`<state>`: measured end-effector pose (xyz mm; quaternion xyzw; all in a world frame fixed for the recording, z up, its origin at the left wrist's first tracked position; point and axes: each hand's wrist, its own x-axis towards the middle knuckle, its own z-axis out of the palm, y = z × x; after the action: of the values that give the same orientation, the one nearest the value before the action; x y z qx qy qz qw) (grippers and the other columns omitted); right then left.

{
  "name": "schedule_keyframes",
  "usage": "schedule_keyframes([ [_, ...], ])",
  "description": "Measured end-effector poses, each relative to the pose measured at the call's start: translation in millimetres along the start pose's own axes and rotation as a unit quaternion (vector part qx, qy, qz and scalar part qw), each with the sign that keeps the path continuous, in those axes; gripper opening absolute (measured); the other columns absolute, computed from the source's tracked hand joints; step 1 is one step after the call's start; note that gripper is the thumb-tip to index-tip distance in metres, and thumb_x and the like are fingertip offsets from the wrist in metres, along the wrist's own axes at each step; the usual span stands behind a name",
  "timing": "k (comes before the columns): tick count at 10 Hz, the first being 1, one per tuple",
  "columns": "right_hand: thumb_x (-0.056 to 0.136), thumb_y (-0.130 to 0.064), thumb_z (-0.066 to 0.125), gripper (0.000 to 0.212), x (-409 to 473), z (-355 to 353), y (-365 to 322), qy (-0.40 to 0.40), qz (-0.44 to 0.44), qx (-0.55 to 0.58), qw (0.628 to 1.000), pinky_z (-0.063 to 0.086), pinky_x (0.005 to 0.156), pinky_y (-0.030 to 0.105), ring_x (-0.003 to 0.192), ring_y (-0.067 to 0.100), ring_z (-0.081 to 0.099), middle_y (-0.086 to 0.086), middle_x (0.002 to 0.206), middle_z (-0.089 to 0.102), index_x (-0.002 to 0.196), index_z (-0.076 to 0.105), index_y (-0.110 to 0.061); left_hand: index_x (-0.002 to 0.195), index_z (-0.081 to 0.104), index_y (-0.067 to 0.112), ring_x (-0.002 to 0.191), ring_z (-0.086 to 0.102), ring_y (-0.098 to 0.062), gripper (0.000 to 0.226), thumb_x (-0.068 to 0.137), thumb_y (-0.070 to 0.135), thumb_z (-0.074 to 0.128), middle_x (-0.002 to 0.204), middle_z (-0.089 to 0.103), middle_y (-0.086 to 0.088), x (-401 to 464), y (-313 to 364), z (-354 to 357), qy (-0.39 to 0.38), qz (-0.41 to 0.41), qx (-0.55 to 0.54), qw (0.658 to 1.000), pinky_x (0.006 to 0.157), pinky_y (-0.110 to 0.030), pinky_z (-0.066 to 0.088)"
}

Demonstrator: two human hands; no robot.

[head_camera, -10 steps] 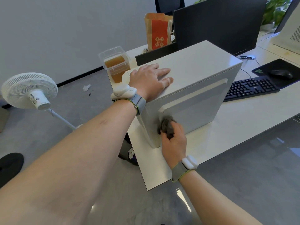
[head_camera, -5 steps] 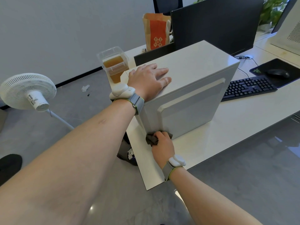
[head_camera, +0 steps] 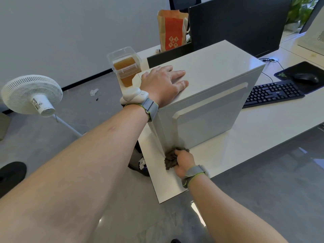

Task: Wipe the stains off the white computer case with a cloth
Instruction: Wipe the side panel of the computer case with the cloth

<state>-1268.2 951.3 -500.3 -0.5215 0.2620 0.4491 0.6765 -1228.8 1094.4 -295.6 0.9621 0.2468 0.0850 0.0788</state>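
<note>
Lower now, right hand clutches cloth at case base — left hand flat on top.

An office is showing here: a long white desk is carrying a black keyboard, a mouse sitting on a dark mouse pad, and a large black monitor standing behind a white computer case. A standing fan is sitting on the grey tiled floor by a plain wall, and a green plant is showing beyond the desk
</note>
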Motion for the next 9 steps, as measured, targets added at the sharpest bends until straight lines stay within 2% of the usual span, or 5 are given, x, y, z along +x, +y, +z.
schedule_keyframes([
  [2,0.100,-0.005,0.056,0.012,-26.9,13.0,0.6,-0.035,-0.145,-0.075,0.986,0.058,0.066,0.038,0.073,0.022,0.067,0.012,0.090,0.068,0.096,0.062,-0.016,0.144,0.047,0.055,0.148,0.032,-0.021,0.058,0.091,0.076,0.036,0.159,0.040,0.010,1.0,-1.0,1.8,-0.001,-0.003,0.000,1.000,0.118,-0.052,0.022],
  [3,0.102,-0.004,0.051,0.019,-16.3,8.7,0.4,-0.020,-0.054,-0.066,0.996,0.051,0.061,0.036,0.062,0.026,0.062,0.012,0.075,0.065,0.085,0.057,-0.010,0.144,0.047,0.055,0.147,0.032,-0.021,0.057,0.091,0.075,0.036,0.159,0.040,0.010,0.0,-0.4,2.0,0.000,-0.003,0.002,1.000,0.118,-0.051,0.023],
  [5,0.096,0.003,0.054,0.013,-13.3,8.1,-0.7,-0.073,-0.086,-0.037,0.993,0.060,0.065,0.043,0.080,0.036,0.070,0.020,0.091,0.070,0.105,0.063,0.002,0.144,0.047,0.054,0.147,0.032,-0.021,0.057,0.092,0.075,0.036,0.159,0.040,0.009,0.7,-0.9,0.9,-0.001,-0.001,0.000,1.000,0.118,-0.051,0.023],
  [8,0.100,-0.010,0.061,0.017,-20.4,10.5,-6.4,-0.148,-0.078,-0.045,0.985,0.054,0.074,0.045,0.072,0.033,0.072,0.019,0.087,0.074,0.091,0.066,0.003,0.144,0.047,0.054,0.147,0.032,-0.021,0.057,0.092,0.074,0.037,0.160,0.040,0.009,-0.2,0.2,-0.5,0.000,0.001,-0.002,1.000,0.118,-0.052,0.023],
  [9,0.090,-0.011,0.066,0.023,-4.1,-6.9,-0.8,-0.073,-0.054,-0.027,0.995,0.059,0.077,0.057,0.085,0.040,0.073,0.023,0.096,0.073,0.109,0.066,0.003,0.144,0.047,0.054,0.147,0.033,-0.021,0.057,0.092,0.075,0.037,0.160,0.040,0.009,-2.1,0.5,1.8,-0.001,0.001,0.002,1.000,0.118,-0.051,0.023],
])
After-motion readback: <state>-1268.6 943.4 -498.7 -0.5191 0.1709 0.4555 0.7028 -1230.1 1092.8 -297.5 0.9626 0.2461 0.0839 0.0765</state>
